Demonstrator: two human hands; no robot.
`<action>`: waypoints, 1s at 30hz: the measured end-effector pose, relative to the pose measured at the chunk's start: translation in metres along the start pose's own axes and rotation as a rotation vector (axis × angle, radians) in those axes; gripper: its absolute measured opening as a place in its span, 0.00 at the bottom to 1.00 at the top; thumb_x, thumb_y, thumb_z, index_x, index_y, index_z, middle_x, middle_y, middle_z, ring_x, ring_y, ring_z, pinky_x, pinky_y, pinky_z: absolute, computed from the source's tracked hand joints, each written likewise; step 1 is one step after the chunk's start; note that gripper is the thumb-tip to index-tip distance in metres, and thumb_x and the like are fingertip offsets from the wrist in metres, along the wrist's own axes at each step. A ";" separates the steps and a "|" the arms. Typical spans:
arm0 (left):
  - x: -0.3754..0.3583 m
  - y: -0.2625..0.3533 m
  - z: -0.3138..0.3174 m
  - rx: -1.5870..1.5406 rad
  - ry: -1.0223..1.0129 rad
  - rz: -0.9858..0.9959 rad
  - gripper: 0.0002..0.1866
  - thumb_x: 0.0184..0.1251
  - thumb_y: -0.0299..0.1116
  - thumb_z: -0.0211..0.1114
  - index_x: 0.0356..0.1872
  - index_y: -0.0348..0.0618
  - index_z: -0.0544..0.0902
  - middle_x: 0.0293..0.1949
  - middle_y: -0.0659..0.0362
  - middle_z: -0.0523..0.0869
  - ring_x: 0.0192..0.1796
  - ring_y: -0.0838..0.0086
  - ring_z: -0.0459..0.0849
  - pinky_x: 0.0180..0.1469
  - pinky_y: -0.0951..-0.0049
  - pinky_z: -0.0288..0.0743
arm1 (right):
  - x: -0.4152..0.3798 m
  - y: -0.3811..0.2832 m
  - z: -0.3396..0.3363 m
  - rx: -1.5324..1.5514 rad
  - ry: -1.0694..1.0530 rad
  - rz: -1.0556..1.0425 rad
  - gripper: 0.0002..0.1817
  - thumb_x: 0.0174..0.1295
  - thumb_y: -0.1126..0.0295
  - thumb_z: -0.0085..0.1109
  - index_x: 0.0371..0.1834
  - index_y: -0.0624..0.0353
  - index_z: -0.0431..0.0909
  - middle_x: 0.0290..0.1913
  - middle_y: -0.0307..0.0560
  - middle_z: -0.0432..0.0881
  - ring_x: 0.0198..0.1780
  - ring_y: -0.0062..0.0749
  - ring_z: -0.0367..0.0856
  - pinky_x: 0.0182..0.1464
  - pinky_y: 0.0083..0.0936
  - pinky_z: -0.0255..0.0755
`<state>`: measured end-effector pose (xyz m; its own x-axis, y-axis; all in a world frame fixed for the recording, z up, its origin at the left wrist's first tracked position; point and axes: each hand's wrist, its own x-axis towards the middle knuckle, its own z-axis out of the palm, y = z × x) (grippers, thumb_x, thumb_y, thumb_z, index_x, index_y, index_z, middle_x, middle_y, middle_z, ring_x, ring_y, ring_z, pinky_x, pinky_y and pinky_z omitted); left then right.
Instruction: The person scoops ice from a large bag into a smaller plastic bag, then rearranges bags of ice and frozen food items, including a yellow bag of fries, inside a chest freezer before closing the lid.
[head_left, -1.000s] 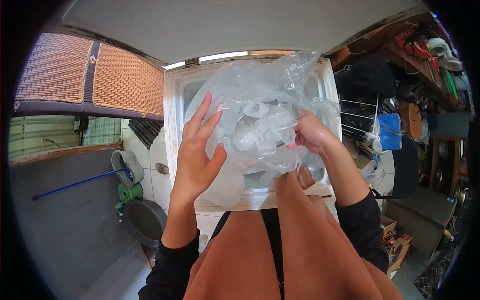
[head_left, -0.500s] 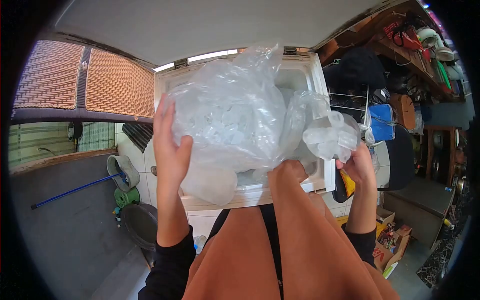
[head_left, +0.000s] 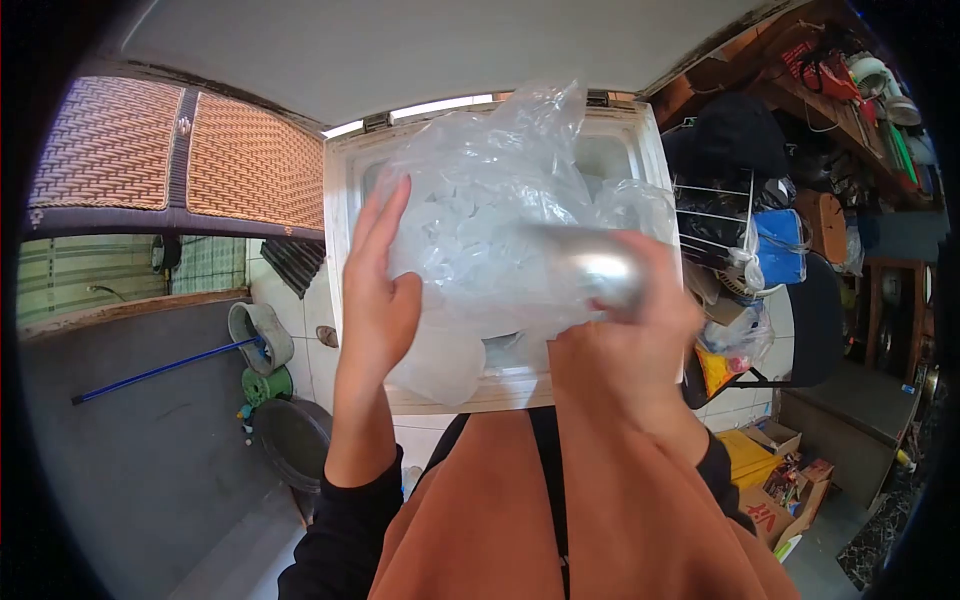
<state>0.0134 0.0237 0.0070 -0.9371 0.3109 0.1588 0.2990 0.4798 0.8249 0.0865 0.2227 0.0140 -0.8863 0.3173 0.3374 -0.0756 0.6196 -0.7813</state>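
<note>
1. Right hand (head_left: 650, 310), fingers curled, grips a blurred metal cup (head_left: 598, 268) at three o'clock.
2. Left hand (head_left: 380, 290), open and gripping nothing, touches the ice bag's (head_left: 490, 170) nine-o'clock side.
3. The bag fills much of a white freezer's (head_left: 520, 390) mouth; lid (head_left: 470, 50) raised, twelve.
4. Dark basin (head_left: 290, 440), eight; wicker panel (head_left: 255, 160), ten.

There are two hands (head_left: 376, 295) (head_left: 655, 318), one metal vessel (head_left: 605, 268), one freezer (head_left: 500, 394), two woven panels (head_left: 110, 140) (head_left: 255, 165).

Woven panels (head_left: 255, 160), tan, dark-framed, upper left. Checked cloth (head_left: 215, 265), greenish, below them. Wall (head_left: 170, 360), plain grey, left; blue pole (head_left: 170, 370) in front. Basin (head_left: 292, 440), round, dark, nearby. Floor (head_left: 305, 322), pale tiles, darker joints. Wire rack (head_left: 712, 233), white, right. Shelf (head_left: 800, 100), wooden, cluttered, upper right. Cabinet (head_left: 850, 412), dark grey, lower right; cardboard box (head_left: 768, 516) near it.
</note>
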 end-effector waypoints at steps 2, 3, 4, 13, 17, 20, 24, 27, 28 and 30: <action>0.000 0.004 0.006 -0.058 0.031 -0.005 0.39 0.33 0.16 0.41 0.60 0.32 0.63 0.61 0.47 0.63 0.67 0.62 0.54 0.67 0.70 0.40 | 0.014 -0.007 0.044 -0.139 -0.220 -0.210 0.15 0.45 0.82 0.50 0.39 0.61 0.67 0.32 0.55 0.75 0.27 0.46 0.78 0.29 0.33 0.73; -0.001 0.004 0.006 -0.131 0.064 0.006 0.39 0.34 0.14 0.41 0.60 0.36 0.64 0.61 0.45 0.63 0.67 0.59 0.55 0.66 0.70 0.43 | 0.025 0.001 0.075 -0.261 -0.288 -0.152 0.13 0.47 0.79 0.49 0.38 0.60 0.67 0.31 0.55 0.74 0.26 0.47 0.78 0.29 0.33 0.74; -0.001 0.003 0.005 -0.201 0.098 0.017 0.39 0.35 0.12 0.40 0.59 0.40 0.66 0.61 0.43 0.63 0.66 0.55 0.56 0.66 0.70 0.46 | 0.038 0.017 0.106 -0.381 -0.356 -0.095 0.11 0.49 0.77 0.49 0.37 0.60 0.66 0.30 0.54 0.73 0.26 0.47 0.78 0.29 0.33 0.74; -0.035 -0.048 -0.007 -0.095 -0.043 0.065 0.38 0.44 0.23 0.59 0.62 0.35 0.58 0.66 0.45 0.51 0.68 0.57 0.49 0.67 0.62 0.41 | 0.046 0.096 0.147 -0.360 -0.403 -0.233 0.15 0.51 0.76 0.47 0.43 0.62 0.74 0.25 0.59 0.77 0.27 0.49 0.78 0.33 0.37 0.73; -0.065 -0.087 0.003 -0.077 -0.082 -0.295 0.52 0.45 0.39 0.68 0.65 0.34 0.41 0.67 0.41 0.44 0.69 0.53 0.45 0.67 0.60 0.40 | 0.028 0.094 0.185 0.659 -0.239 0.328 0.18 0.50 0.76 0.49 0.47 0.59 0.73 0.27 0.60 0.78 0.30 0.49 0.78 0.34 0.36 0.72; -0.062 -0.082 0.017 0.091 -0.178 -0.388 0.55 0.47 0.44 0.68 0.64 0.31 0.36 0.66 0.36 0.42 0.69 0.46 0.37 0.67 0.58 0.35 | 0.031 0.102 0.173 0.203 -0.363 -0.143 0.18 0.50 0.75 0.50 0.47 0.60 0.71 0.29 0.58 0.79 0.31 0.50 0.78 0.32 0.34 0.71; -0.054 -0.101 0.053 -0.028 -0.082 -0.506 0.45 0.57 0.44 0.54 0.66 0.43 0.35 0.65 0.34 0.32 0.66 0.39 0.25 0.64 0.47 0.24 | 0.018 0.065 0.150 0.066 -0.913 0.591 0.18 0.46 0.81 0.49 0.44 0.65 0.73 0.39 0.57 0.77 0.39 0.40 0.78 0.36 0.28 0.72; -0.039 -0.085 0.071 -0.117 0.041 -0.646 0.39 0.61 0.43 0.45 0.67 0.51 0.34 0.65 0.35 0.27 0.65 0.38 0.20 0.60 0.42 0.18 | -0.002 0.091 0.176 0.074 -0.530 0.134 0.16 0.46 0.82 0.45 0.41 0.66 0.73 0.31 0.59 0.78 0.34 0.43 0.80 0.32 0.29 0.71; -0.034 -0.077 0.071 -0.180 0.129 -0.728 0.36 0.61 0.42 0.42 0.67 0.55 0.34 0.65 0.37 0.25 0.64 0.37 0.19 0.59 0.40 0.17 | 0.001 0.097 0.171 0.122 -0.631 0.156 0.17 0.46 0.82 0.44 0.41 0.66 0.73 0.28 0.59 0.77 0.30 0.42 0.79 0.28 0.30 0.69; -0.029 -0.071 0.069 -0.220 0.175 -0.737 0.36 0.61 0.42 0.41 0.67 0.54 0.34 0.65 0.37 0.25 0.65 0.39 0.20 0.59 0.41 0.16 | 0.005 0.096 0.160 0.172 -0.733 0.188 0.17 0.46 0.82 0.43 0.41 0.66 0.73 0.24 0.58 0.76 0.25 0.41 0.78 0.25 0.31 0.68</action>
<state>0.0322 0.0373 -0.0933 -0.9001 -0.1663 -0.4028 -0.4358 0.3328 0.8363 0.0018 0.1689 -0.1438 -0.9627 -0.1870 -0.1954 0.0888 0.4636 -0.8816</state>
